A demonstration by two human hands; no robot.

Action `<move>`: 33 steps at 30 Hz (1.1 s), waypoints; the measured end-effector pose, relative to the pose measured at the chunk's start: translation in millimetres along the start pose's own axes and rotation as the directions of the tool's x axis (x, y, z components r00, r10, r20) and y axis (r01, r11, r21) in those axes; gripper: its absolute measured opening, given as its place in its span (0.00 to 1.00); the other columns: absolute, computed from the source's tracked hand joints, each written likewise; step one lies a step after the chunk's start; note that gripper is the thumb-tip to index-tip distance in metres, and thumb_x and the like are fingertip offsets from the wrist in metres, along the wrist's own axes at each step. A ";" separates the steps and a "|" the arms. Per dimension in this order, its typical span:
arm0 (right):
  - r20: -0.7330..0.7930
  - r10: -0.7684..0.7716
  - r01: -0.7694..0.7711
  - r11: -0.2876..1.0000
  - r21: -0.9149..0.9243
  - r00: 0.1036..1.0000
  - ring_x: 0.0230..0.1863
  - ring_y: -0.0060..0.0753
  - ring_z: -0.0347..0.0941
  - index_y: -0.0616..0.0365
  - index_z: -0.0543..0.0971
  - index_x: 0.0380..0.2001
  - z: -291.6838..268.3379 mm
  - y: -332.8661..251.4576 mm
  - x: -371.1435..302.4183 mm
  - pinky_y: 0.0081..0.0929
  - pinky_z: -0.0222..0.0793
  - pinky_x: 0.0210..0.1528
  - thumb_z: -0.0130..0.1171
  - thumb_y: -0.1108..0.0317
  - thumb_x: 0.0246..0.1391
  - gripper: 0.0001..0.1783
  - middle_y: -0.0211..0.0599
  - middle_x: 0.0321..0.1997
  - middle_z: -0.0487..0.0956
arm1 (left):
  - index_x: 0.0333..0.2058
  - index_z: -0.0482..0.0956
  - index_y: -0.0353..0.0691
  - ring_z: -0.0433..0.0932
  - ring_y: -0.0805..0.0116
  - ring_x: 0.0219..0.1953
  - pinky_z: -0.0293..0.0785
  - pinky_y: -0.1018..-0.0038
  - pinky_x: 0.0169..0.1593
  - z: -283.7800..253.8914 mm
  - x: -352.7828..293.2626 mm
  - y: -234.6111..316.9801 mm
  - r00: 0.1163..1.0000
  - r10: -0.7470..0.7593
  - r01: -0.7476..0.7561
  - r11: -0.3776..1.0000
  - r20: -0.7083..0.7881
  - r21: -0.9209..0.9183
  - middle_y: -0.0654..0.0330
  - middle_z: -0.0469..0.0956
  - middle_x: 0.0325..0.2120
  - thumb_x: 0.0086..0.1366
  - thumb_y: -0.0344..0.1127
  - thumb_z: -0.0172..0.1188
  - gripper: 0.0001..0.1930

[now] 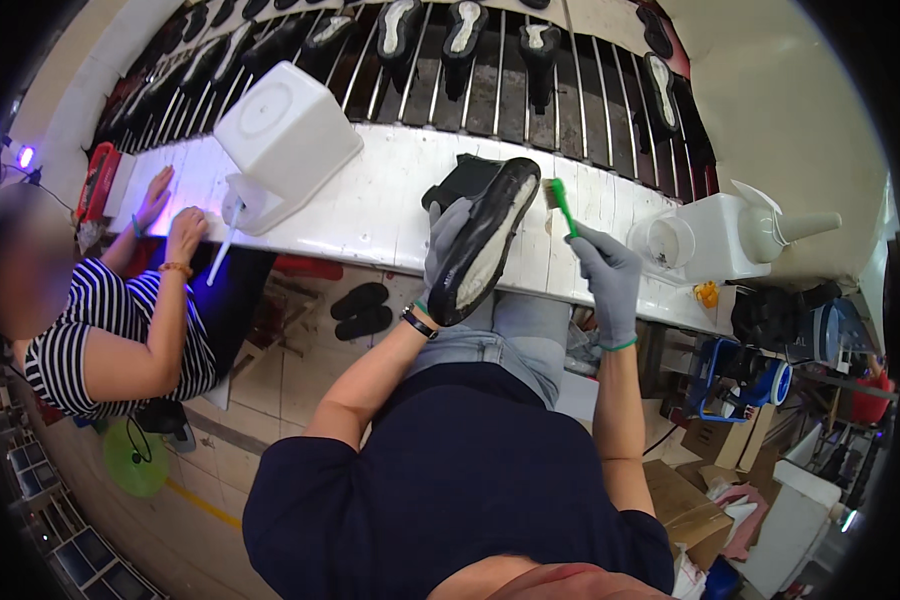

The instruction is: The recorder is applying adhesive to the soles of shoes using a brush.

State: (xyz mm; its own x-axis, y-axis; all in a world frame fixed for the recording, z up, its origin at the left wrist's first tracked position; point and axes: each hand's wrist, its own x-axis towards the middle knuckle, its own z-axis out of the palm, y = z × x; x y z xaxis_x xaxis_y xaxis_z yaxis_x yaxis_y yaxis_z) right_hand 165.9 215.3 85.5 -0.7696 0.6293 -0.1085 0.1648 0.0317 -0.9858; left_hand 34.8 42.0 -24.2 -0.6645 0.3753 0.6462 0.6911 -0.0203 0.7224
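Note:
A black shoe upper (460, 258) is tilted in front of me with its pale, unsoled bottom facing up. My left hand (444, 238), in a grey glove, grips it from its left side, the fingers partly hidden behind it. In my right hand (611, 283), also gloved in grey, is a small brush (560, 204) with a green handle. The bristle end points up toward the shoe upper and stands a little apart from it. A clear round cup (667, 243) sits on the white bench (390, 180), to the right of my right hand.
Beyond the bench, several black shoe uppers (462, 40) lie bottom up on a rack of metal rollers (497, 75). A white plastic container (288, 135) stands left, another (722, 238) right. On the left a person in a striped top (135, 330) rests both hands on the bench.

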 end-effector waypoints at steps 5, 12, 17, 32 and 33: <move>0.001 0.038 -0.038 0.995 -0.091 0.999 0.22 0.09 0.58 0.61 0.84 0.41 9.9 27.6 5.2 0.13 0.52 0.24 0.66 0.69 0.52 0.13 0.19 0.22 0.73 | 0.59 0.60 0.41 0.67 0.53 0.60 0.43 0.49 0.70 5.5 -10.9 -2.9 0.974 0.214 -0.202 0.970 -0.080 0.131 0.51 0.68 0.55 0.54 0.34 0.68 0.36; 0.154 -0.086 0.113 0.979 -0.172 0.984 0.24 0.10 0.59 0.61 0.84 0.40 22.9 16.0 -22.4 0.14 0.54 0.25 0.66 0.74 0.50 0.11 0.22 0.25 0.76 | 0.58 0.63 0.39 0.66 0.54 0.62 0.45 0.49 0.70 -0.2 -6.9 3.5 0.977 0.196 -0.186 0.976 -0.084 0.116 0.51 0.68 0.56 0.52 0.33 0.70 0.35; 0.369 -0.268 0.377 0.887 -0.266 0.890 0.30 0.25 0.77 0.59 0.84 0.38 31.7 -19.7 -49.3 0.21 0.71 0.33 0.66 0.75 0.48 0.11 0.38 0.30 0.81 | 0.57 0.64 0.38 0.67 0.54 0.60 0.42 0.51 0.70 -11.6 2.6 13.0 0.980 0.194 -0.191 0.979 -0.034 0.069 0.51 0.68 0.54 0.57 0.39 0.65 0.32; 0.176 -0.298 0.328 0.928 -0.174 0.938 0.31 0.18 0.72 0.63 0.84 0.40 13.3 -43.8 -30.8 0.17 0.66 0.34 0.65 0.79 0.48 0.14 0.34 0.31 0.81 | 0.57 0.66 0.41 0.71 0.59 0.50 0.61 0.57 0.59 -22.3 59.4 39.6 0.970 0.227 -0.241 0.948 0.090 0.209 0.58 0.71 0.50 0.55 0.42 0.65 0.32; 0.188 -0.286 0.319 0.931 -0.176 0.940 0.31 0.18 0.72 0.63 0.84 0.41 13.4 -46.9 -30.2 0.17 0.66 0.33 0.65 0.80 0.47 0.14 0.34 0.31 0.81 | 0.57 0.67 0.41 0.71 0.60 0.50 0.62 0.59 0.57 -23.7 63.9 41.4 0.964 0.231 -0.254 0.948 0.135 0.194 0.58 0.71 0.51 0.53 0.41 0.66 0.32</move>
State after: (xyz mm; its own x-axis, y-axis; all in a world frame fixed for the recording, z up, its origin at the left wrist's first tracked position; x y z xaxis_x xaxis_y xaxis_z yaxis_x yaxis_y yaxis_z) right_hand 173.2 184.4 133.3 -0.8862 0.4362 0.1559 0.0171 0.3671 -0.9300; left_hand 14.2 43.1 52.9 -0.4426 0.4817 0.7563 0.8788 0.0652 0.4728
